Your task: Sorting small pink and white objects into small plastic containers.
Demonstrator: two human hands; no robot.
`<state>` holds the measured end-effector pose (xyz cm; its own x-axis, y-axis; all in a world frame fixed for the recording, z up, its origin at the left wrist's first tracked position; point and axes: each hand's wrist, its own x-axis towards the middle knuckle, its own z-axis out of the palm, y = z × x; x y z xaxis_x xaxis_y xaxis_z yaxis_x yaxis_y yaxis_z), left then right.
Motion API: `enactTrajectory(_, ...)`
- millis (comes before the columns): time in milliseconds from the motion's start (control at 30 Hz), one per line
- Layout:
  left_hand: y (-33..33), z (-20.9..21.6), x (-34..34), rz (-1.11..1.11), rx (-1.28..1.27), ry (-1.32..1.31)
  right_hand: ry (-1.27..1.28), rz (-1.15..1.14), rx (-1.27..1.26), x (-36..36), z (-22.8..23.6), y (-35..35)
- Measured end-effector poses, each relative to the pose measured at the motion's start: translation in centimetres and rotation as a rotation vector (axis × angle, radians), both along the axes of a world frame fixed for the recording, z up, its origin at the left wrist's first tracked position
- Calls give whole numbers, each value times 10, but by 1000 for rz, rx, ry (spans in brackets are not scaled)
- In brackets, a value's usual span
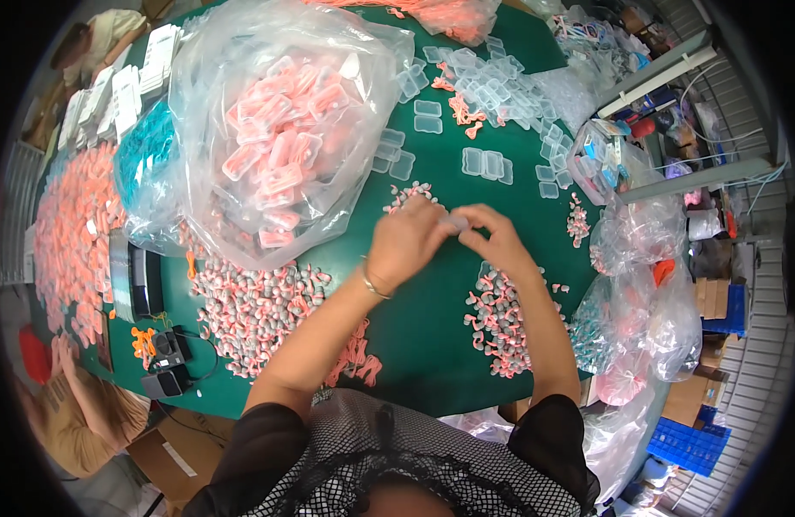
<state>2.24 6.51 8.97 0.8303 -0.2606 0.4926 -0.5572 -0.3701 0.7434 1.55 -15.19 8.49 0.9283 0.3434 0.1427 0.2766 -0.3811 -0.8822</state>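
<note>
Past the pink-and-grey pieces (503, 332), we are pinching a small pale item (454, 225) between our left hand (408, 244) and right hand (499, 242), seemingly working it over; the next move is probably calling for a steady grip, clear cases (487, 162) lying beyond

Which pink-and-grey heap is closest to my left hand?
The small heap just beyond your left hand; the others lie clearly farther from it.
</note>
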Motion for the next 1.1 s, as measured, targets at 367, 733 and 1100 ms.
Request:
enactTrajectory(367, 155, 66, 110, 594, 135, -256, -347, -491, -854, 89, -53, -49)
enactTrajectory(733, 157, 66, 96, 548, 350, -474, -516, -416, -389, 39, -42, -56)
enactTrajectory(1100, 12, -39, 24, 25, 236, 23, -312, -145, -320, 11, -61, -64)
